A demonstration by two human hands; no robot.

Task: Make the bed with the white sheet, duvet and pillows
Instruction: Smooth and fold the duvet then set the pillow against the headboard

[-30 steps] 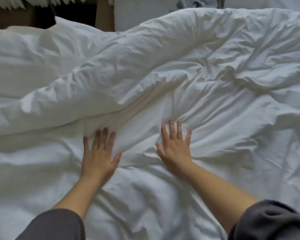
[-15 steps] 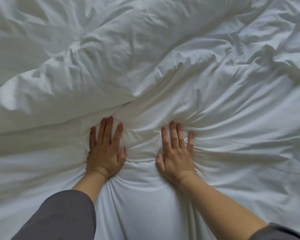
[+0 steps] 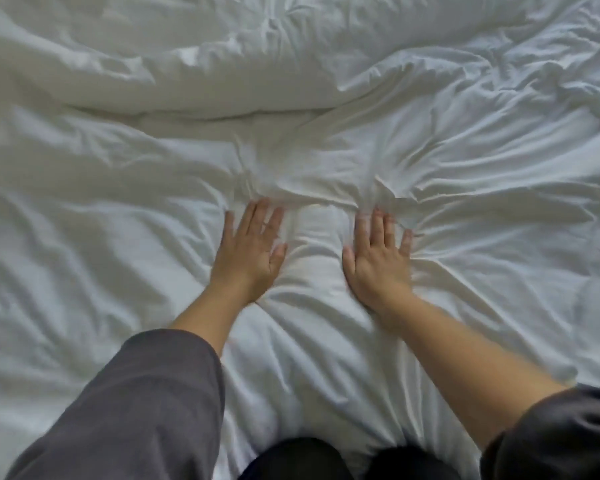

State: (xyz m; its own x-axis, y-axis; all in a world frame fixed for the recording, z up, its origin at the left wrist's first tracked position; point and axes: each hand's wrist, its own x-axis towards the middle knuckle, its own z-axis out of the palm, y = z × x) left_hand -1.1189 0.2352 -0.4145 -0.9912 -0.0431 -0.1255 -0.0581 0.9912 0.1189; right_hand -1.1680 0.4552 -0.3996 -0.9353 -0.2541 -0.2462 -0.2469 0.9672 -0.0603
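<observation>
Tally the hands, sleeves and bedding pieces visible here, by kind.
Hands: 2, left hand and right hand, both pressing flat on the white duvet.
Grey sleeves: 2, left sleeve and right sleeve.
Duvets: 1, rumpled; any sheet beneath cannot be told apart.
Pillows: 0 in view.
Total: 5.

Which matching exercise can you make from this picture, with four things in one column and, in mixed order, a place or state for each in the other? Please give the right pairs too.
Things:
1. left hand
2. right hand
3. thick duvet fold
4. left sleeve

Places and states:
A. grey, in the bottom left corner
B. flat on the white bedding, right of the puffed strip
C. across the top, beyond both hands
D. flat on the white bedding, left of the puffed strip

Pairs: 1-D, 2-B, 3-C, 4-A.
</observation>
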